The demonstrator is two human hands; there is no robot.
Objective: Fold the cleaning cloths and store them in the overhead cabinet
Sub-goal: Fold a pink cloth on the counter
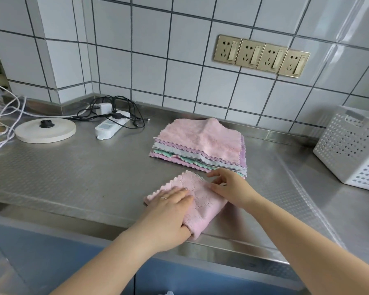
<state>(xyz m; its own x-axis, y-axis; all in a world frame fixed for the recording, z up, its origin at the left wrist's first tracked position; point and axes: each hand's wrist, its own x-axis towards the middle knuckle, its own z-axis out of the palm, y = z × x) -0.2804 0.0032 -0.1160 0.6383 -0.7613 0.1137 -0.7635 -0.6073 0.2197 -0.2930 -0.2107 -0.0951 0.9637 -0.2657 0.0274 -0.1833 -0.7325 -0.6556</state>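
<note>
The fingers point(177, 193) of the left hand point(168, 213) lie flat and spread on a pink cloth point(202, 201), pressing it against the steel counter point(73, 177); the thumb is tucked under the cloth's near fold. A ring sits on one finger. The right hand point(232, 188) rests at the cloth's far right edge, its fingertips bent and lightly pinching the fabric there. The cloth is partly folded and lies near the front edge of the counter.

Just behind it, and touching the right hand's position, stands a stack of cloths point(200, 145) in pink, white, green and purple layers, with scalloped edges showing. The top pink one is slightly rumpled.

To the left, well apart, are a round kettle base point(45, 130), a white power strip point(111, 126) and tangled cables. A white perforated basket point(354, 150) stands at the right. Four gold wall sockets point(262, 55) sit on the tiled wall.
</note>
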